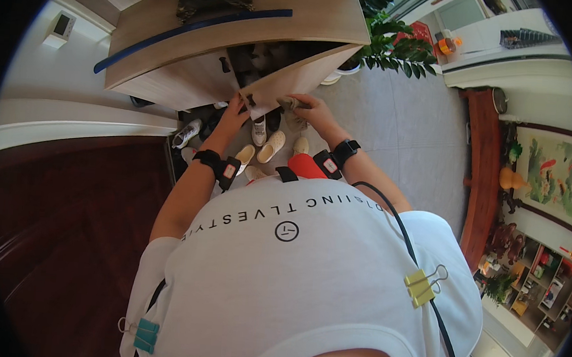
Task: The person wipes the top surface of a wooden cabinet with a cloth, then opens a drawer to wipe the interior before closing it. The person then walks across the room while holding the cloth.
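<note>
A light wooden shoe cabinet (200,79) stands before me with one door (300,73) swung out; shoes show dimly in the dark gap behind it. At the near edge of that door is my left hand (236,112), its fingers closed against the edge. My right hand (318,114) is closed on a greyish-beige shoe (295,118), just outside the door and above the floor. Below, between my arms, sit a white sneaker (259,131) and cream clogs (271,147).
More shoes (187,134) lie under the cabinet at left. A dark red door (77,230) is on the left. A potted green plant (401,47) stands past the cabinet's right end. Along the right runs a red-brown wooden bench (482,172). A blue strip (197,30) edges the cabinet top.
</note>
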Demonstrator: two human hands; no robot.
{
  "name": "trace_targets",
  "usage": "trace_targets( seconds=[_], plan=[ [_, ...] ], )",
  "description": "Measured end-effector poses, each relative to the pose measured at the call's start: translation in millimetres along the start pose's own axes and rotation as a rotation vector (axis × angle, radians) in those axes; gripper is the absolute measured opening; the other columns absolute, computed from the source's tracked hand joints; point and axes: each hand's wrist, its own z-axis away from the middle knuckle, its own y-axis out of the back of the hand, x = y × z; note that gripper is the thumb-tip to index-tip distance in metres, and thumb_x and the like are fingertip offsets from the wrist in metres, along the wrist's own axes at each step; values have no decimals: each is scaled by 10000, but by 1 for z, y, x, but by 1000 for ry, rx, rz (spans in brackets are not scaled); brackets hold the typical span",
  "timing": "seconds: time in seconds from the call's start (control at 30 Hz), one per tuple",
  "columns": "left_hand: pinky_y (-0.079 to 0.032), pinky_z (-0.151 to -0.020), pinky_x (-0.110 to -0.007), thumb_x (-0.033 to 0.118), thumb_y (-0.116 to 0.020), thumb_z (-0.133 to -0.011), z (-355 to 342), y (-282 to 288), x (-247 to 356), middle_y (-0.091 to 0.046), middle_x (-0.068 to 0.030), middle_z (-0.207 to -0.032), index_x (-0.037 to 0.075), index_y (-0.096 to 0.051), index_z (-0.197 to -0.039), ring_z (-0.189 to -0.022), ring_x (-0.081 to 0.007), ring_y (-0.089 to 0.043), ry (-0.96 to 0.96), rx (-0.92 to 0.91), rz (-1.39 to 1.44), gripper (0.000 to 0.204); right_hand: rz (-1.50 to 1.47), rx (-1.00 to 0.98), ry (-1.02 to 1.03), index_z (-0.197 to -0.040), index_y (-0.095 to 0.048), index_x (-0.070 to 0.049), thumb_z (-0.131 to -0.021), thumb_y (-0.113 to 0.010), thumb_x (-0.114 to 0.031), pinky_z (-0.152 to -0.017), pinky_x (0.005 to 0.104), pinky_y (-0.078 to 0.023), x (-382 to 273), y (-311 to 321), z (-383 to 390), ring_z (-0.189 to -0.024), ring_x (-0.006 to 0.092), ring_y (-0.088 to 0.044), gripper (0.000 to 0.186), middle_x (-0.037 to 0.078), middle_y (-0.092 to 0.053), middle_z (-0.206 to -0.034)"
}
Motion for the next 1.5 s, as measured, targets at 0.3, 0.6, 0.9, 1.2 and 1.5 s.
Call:
trace_targets(
  seconds=[0.3,0.6,0.9,1.2,1.5],
  plan=[
    [-368,-1057,-390,107,-593,-857,-85,65,-14,-389,-196,-1478,32,-310,-1477,-1354,-316,-393,164,335,-400,686,76,-59,-32,-1207,-639,-19,-794,-622,-8,-861,261,-473,6,1,-47,-946,121,-597,413,45,-676,-1049],
    [-462,-949,-389,200,-626,-883,-129,71,-11,-540,-142,-1284,66,-466,-1368,-1173,-270,-555,242,472,-48,529,81,-203,13,-1235,-638,-69,-793,-615,-18,-857,262,-476,-15,47,-128,-955,118,-598,445,50,-676,-1068],
    [-503,-736,-442,237,-593,-909,-41,30,-22,-665,-229,-1019,6,-558,-1224,-942,-357,-651,221,788,-387,392,237,-606,40,-1222,-634,-62,-813,-550,3,-845,269,-475,-69,18,-185,-955,137,-603,422,58,-673,-1080],
    [-493,-818,-492,267,-553,-910,54,21,-38,-666,-182,-1055,114,-585,-1144,-985,-395,-626,515,863,-677,281,621,-1129,1133,-1097,-684,-118,-759,-601,-24,-882,351,-503,-53,-152,-172,-1046,283,-579,360,30,-639,-1194],
    [-509,-779,-472,286,-512,-933,116,41,-26,-635,-112,-1106,134,-569,-1122,-1001,-338,-621,452,770,-676,250,784,-827,1230,-1189,-657,-167,-730,-540,80,-956,315,-482,-45,-290,-240,-1135,241,-546,535,-47,-596,-1303]
  ],
)
